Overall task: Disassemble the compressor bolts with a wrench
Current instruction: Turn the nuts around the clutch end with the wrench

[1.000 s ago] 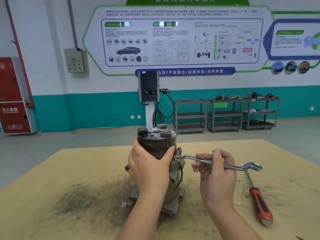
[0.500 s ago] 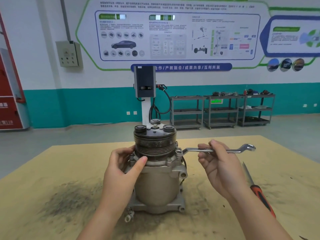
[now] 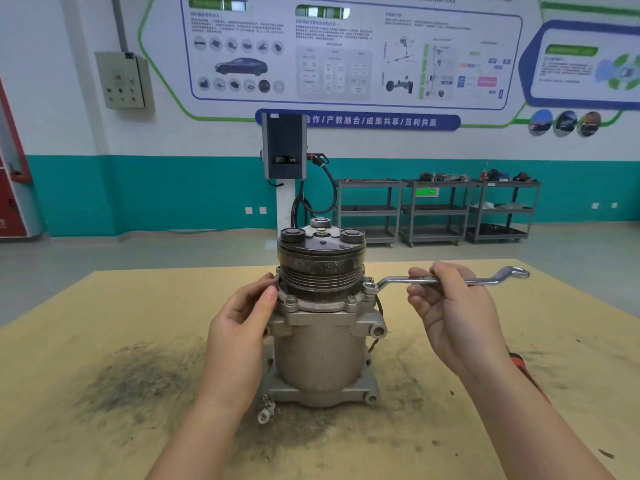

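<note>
The left hand [image 3: 239,327] comes in from the near edge with its forearm angled up to the right. Its thumb and fingertips press against the left side of the compressor [image 3: 322,327], just under the grooved pulley, fingers only lightly bent and not wrapped round anything. The right hand [image 3: 453,306] is raised palm-up to the right of the compressor, its fingers curled over and gripping the middle of the wrench [image 3: 446,280]. The wrench lies nearly level, and its left ring end sits on a bolt [image 3: 369,285] at the right of the flange.

The compressor stands upright in the middle of the yellow worktop [image 3: 104,306], on a dark, grimy patch. There is one compressor and one wrench. Two more bolt heads show on the near side of the flange. Behind the right forearm, one red tool handle [image 3: 519,362] lies on the worktop, mostly hidden. Three grey shelf carts [image 3: 436,209] stand along the far wall.
</note>
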The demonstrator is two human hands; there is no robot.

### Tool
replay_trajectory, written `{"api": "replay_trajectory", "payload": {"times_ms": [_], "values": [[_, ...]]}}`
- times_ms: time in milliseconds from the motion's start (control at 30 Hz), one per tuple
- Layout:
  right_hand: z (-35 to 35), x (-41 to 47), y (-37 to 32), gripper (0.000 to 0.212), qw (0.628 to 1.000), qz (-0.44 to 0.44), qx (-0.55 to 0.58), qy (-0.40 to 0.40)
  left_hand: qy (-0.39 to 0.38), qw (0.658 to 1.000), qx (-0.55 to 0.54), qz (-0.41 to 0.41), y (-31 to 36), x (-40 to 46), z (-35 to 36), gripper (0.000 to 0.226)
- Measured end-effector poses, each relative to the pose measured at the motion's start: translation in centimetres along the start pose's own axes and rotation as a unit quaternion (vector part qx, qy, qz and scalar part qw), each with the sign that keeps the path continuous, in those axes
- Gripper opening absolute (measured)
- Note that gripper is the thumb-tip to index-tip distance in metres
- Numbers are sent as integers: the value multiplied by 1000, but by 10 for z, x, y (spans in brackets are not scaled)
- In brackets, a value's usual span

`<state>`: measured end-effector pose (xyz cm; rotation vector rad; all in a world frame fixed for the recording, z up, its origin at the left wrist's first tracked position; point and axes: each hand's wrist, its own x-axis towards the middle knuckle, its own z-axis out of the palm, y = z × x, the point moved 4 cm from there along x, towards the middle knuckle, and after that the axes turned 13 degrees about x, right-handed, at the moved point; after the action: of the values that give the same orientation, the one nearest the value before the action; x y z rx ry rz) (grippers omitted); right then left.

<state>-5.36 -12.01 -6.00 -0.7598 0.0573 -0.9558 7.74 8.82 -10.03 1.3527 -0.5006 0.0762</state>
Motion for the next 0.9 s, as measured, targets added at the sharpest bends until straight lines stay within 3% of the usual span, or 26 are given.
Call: {"api": "replay_trajectory", "payload": {"times_ms": [133, 233, 333, 667, 767, 900], "values": [[4, -17, -6, 15, 990, -120, -61, -29, 5, 997, -73, -25, 0, -2, 6, 21], [16, -43, -6, 17, 949, -265, -152, -80, 16, 994, -96, -40, -2, -3, 9, 14], [26, -57, -3, 15, 922, -321, -189, -104, 20, 994, -97, -40, -3, -5, 11, 16], [27, -57, -5, 17, 897, -357, -207, -162, 23, 997, -78, -11, -4, -7, 12, 30], [20, -52, -13, 23, 923, -341, -115, -136, 1, 999, -33, 12, -1, -11, 11, 48], [13, -39, -7, 20, 970, -219, 7, -109, -23, 998, 33, 40, 3, -15, 9, 59]]}}
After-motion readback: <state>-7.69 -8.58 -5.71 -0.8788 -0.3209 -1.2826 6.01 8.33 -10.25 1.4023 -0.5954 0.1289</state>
